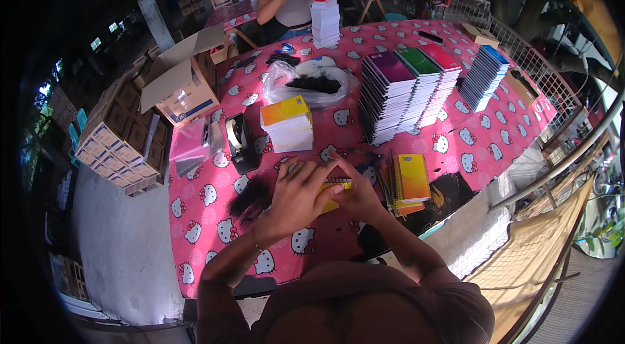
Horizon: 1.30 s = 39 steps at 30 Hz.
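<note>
Head view: notebook (pixel 328 206) between left hand (pixel 296 191) and right hand (pixel 357 191)

From my distant seat I see the yellow notebook in front of the wearer's body, partly covered by both hands; I cannot tell whether it touches the worktop (pixel 208 230). The left hand lies across its left side, fingers bent and fanned, while the right hand curves round the other side, and fingers of both come close together near the far edge. I cannot tell whether either hand really pinches the cover. Dark coils show along that far edge, but too much is hidden for me to be sure of the long axis.

The relation I go by is with the yellow pile (pixel 413 178): it lies to the right, just beside the right hand, clearly the nearer one. Its long axis runs away from the wearer, coils on the left. Beyond the left hand stands a white stack (pixel 286 126) with a yellow top, a tape dispenser (pixel 245 158) to its left.
</note>
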{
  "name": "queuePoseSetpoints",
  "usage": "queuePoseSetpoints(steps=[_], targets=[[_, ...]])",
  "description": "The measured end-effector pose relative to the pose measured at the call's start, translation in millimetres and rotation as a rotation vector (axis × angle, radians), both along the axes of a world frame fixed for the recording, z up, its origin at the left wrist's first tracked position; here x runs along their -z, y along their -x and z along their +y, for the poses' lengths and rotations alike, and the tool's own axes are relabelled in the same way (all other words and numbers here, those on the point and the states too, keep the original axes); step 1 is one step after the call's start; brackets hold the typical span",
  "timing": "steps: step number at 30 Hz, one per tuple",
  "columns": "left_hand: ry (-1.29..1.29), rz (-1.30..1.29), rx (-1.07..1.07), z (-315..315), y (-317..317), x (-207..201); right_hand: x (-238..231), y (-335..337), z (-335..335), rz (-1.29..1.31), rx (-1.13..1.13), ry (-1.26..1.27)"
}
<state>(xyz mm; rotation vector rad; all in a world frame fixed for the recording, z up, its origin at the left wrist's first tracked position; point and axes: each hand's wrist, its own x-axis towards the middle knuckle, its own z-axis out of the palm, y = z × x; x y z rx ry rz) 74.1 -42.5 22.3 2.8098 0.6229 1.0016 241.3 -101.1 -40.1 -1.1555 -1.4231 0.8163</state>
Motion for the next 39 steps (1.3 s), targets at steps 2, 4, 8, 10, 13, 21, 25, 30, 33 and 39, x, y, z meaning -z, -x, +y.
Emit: queuePoseSetpoints(steps=[2,4,8,10,13,21,25,30,33,39], targets=[[0.093,0.073,0.033,5,4,5,0,0,-1,-0.005,-0.008,0.000],[0.007,0.028,0.034,5,3,9,-1,1,-1,-0.001,-0.010,0.011],[0.035,-0.010,0.007,-2,-2,4,-7,0,-5,0.041,-0.007,0.168],[0.012,0.000,0.023,2,-1,9,-1,-2,-3,-0.053,0.018,0.023],[-0.051,-0.051,0.043,4,0,14,-6,-6,-9,-0.030,-0.039,-0.141],[-0.098,-0.129,0.103,2,-3,15,-20,-55,-23,0.062,-0.049,0.089],[-0.059,-0.106,0.135,1,-3,19,-33,-60,-27,-0.173,-0.054,0.013],[-0.046,-0.081,0.127,-14,-10,12,-31,-34,-30,-0.418,0.192,-0.127],[0.023,-0.042,0.136,-19,-11,8,-21,-35,-35,-0.243,0.190,-0.054],[0.139,-0.403,0.208,6,-23,-16,-14,-55,-46,-0.271,0.068,-0.033]])
